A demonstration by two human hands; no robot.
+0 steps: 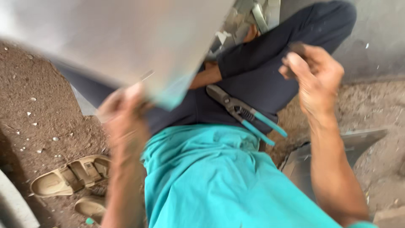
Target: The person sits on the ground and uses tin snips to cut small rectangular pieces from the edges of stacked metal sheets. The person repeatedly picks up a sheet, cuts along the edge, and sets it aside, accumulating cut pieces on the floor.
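Two hands are up: my left hand [122, 105] grips the lower edge of a large grey metal sheet [114, 38] at upper left, blurred; my right hand [314, 74] at right is curled, holding what I cannot tell. Teal-handled snips [242, 113] rest on my lap between them, sandals [69, 175] near left

The sheet of metal [114, 38] is a big flat grey piece, blurry in this shot, tilted up and filling the upper left. Its lower edge sits just above the tin snips [242, 114], off to their left. Those snips lie on the dark trousers, steel jaws pointing upper left, teal handles spread apart and pointing lower right.
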